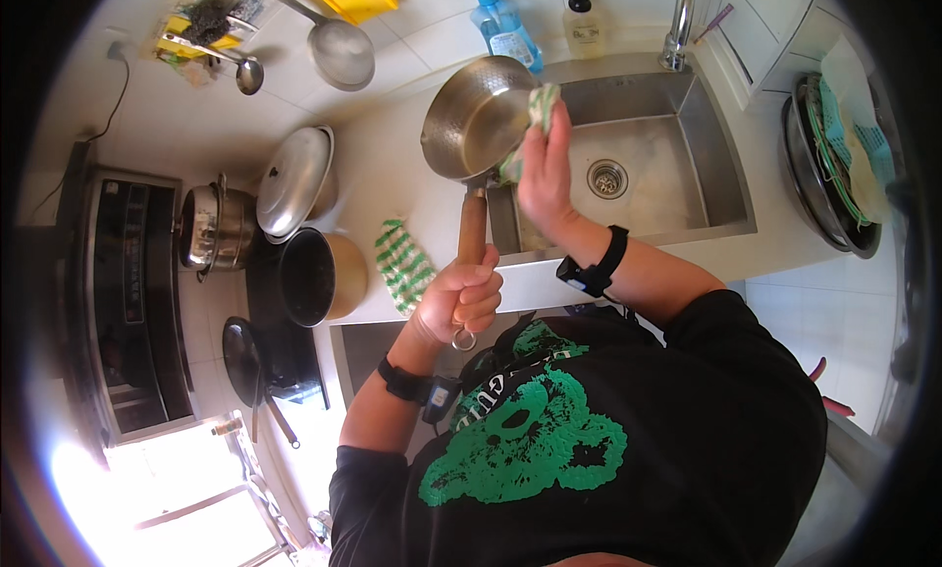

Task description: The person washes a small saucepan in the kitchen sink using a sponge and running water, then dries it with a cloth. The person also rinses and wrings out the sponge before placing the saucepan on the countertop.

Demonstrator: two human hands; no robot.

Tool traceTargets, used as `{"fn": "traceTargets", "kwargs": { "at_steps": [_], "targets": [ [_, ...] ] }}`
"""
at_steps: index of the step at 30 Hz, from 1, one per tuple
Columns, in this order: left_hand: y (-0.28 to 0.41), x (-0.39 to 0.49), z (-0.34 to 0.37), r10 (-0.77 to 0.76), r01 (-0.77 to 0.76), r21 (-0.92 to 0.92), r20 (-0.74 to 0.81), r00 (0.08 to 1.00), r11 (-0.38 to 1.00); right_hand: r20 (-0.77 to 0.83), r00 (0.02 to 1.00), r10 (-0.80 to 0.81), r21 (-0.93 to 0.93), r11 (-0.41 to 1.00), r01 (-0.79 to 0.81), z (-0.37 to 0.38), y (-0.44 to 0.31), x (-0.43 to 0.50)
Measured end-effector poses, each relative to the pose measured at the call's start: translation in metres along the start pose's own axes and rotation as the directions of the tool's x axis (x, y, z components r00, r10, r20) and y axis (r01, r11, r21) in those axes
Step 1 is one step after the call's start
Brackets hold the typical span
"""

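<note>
My left hand (462, 295) is closed around the wooden handle (472, 228) of a hammered metal saucepan (478, 118). The pan is tilted, its mouth partly turned towards me, above the counter at the sink's left edge. In my right hand (546, 170) is a green-and-white cloth (543, 105), pressed to the right side of the pan near its rim. Part of the cloth is hidden behind my fingers. A second cloth, green-and-white striped (405, 267), lies on the counter left of the handle.
The steel sink (662, 170) has a drain strainer (608, 178) and a faucet (677, 30). Behind it stand a blue pump bottle (506, 30) and a black-topped pump bottle (583, 26). Pots (324, 276) crowd the left; stacked basins (831, 162) stand right. A skimmer (340, 52) hangs on the wall.
</note>
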State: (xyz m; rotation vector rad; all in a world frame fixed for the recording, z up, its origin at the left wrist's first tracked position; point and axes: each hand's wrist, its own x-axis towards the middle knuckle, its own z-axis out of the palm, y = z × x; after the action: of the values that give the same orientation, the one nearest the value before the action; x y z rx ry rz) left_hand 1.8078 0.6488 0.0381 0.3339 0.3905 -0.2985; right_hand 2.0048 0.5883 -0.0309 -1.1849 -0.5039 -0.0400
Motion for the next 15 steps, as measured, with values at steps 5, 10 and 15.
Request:
{"fn": "traceTargets", "kwargs": {
  "at_steps": [5,10,15],
  "targets": [
    [0.003,0.005,0.008,0.075,-0.042,-0.275,0.109,0.991,0.960,0.259,0.921,-0.291,-0.209,0.914,0.348,0.001,0.010,-0.035],
    [0.001,-0.007,0.013,0.128,-0.053,-0.345,0.199,0.972,0.937,0.501,0.760,-0.414,-0.211,0.793,0.571,-0.028,0.035,-0.027],
    [-0.003,-0.027,0.003,0.167,-0.093,-0.322,0.210,0.963,0.942,0.264,0.964,-0.010,-0.280,0.956,0.087,-0.067,0.088,0.007]
  ]
}}
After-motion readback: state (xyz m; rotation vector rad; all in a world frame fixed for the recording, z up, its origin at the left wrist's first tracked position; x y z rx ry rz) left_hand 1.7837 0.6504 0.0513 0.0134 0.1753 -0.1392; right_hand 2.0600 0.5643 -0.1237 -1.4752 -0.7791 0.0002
